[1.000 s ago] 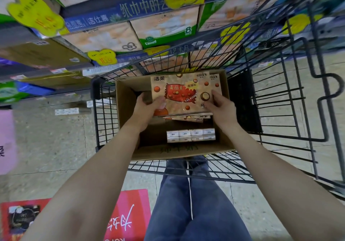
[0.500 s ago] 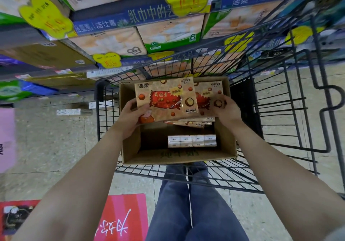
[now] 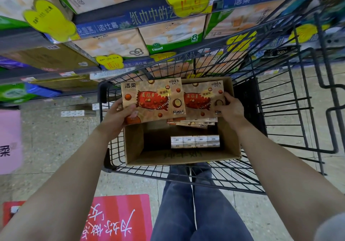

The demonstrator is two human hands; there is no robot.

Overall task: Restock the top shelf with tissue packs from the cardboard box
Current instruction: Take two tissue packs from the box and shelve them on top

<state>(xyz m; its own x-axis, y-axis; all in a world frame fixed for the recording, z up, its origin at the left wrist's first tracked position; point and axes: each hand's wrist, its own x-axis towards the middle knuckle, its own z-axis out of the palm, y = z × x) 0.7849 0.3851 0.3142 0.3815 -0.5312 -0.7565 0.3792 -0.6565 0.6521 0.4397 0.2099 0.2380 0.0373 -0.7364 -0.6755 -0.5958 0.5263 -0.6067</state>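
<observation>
Tan tissue pack [image 3: 153,100] in left grip [image 3: 115,117]

This is a shop, like a supermarket. Long shelves [image 3: 22,39] stand in rows, one above the other, full of big packs of paper tissue [image 3: 168,33]. Yellow price tags [image 3: 48,20] with numbers hang off the shelf edges. Blue strips [image 3: 112,24] with printed words run along the fronts. A black wire shopping cart [image 3: 101,100] stands on the speckled floor [image 3: 46,138]. In it sits a cardboard box [image 3: 133,143] that holds many of the same tissue pack [image 3: 192,124]. A pink and red sticker [image 3: 119,218] lies flat on the floor.
</observation>
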